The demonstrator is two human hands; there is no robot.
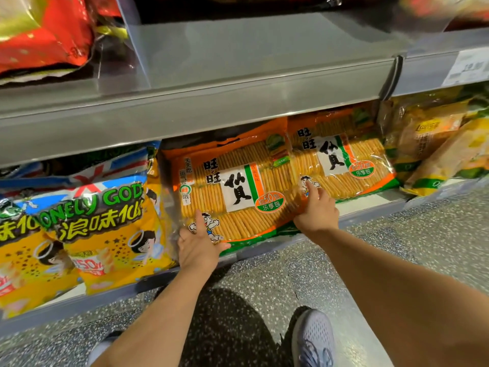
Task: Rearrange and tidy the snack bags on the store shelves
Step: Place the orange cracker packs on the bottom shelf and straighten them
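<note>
At six o'clock, a grey shoe stands on speckled floor; farther up, the left hand and right hand clamp the front orange cracker bag at center, on the bottom shelf; yellow snack bags at nine o'clock

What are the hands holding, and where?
Both hold the front rice cracker bag: left hand at its bottom left corner, right hand at its lower right edge.
</note>
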